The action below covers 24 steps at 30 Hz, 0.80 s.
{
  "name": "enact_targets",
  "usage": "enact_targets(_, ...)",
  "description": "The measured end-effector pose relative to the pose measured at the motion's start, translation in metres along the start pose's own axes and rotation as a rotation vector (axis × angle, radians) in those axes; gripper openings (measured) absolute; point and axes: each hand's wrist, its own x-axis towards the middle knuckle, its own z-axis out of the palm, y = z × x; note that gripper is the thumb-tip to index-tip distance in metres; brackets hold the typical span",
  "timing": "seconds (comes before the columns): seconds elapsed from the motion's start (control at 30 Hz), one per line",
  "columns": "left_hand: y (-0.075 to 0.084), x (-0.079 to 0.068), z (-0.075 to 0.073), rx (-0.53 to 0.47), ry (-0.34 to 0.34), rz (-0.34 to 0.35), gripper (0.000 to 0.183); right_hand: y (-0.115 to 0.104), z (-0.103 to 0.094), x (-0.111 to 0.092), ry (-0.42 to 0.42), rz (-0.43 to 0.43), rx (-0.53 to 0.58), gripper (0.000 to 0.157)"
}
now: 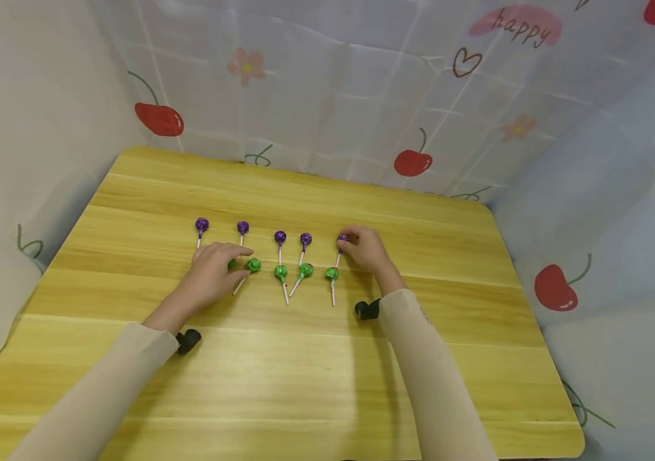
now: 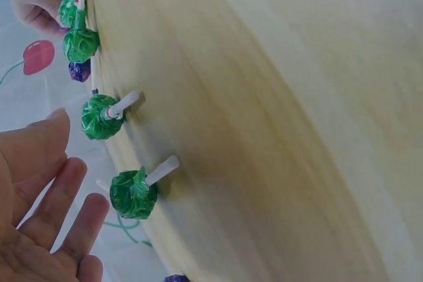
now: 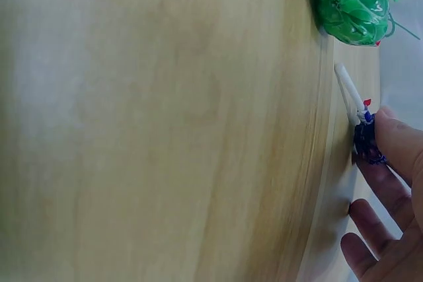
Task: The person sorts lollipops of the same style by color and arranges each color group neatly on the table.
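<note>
My right hand [image 1: 365, 248] pinches the purple-wrapped head of a lollipop [image 3: 367, 140] between thumb and forefinger at the right end of the purple row. That lollipop's white stick points toward the front of the table. Over the left end of the green row hovers my left hand [image 1: 213, 272], thumb and fingers spread apart with nothing gripped. Just beyond its fingertips in the left wrist view are two green lollipops, a nearer one [image 2: 133, 195] and another [image 2: 102, 117]. In the head view, the hand partly covers the leftmost green lollipop [image 1: 232, 263].
Several purple lollipops [image 1: 280, 237] lie in a row behind the green lollipops [image 1: 281, 273] on the wooden table [image 1: 281, 384]. Black wrist devices show below each hand. A printed curtain [image 1: 333, 96] hangs behind the table's far edge.
</note>
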Motion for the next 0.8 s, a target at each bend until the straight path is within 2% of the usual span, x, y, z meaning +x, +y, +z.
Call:
enact_targets(0.4,-0.002,-0.001,-0.001,0.012,0.010,0.004,0.043,-0.002,-0.002,-0.002,-0.030,-0.007,-0.016,0.036)
enact_targets(0.53,-0.005,-0.002,-0.003,0.011,0.014,-0.005,0.044,-0.006,-0.003,-0.003,0.025,-0.036,-0.026,0.041)
enact_targets(0.7,-0.013,-0.001,-0.006,0.011,0.012,-0.035,0.044,-0.033,-0.001,-0.006,0.173,-0.142,-0.114,0.043)
enact_targets(0.8,-0.015,0.000,-0.008,0.017,0.003,-0.041,0.043,-0.058,0.007,-0.010,0.175,-0.195,-0.151,0.045)
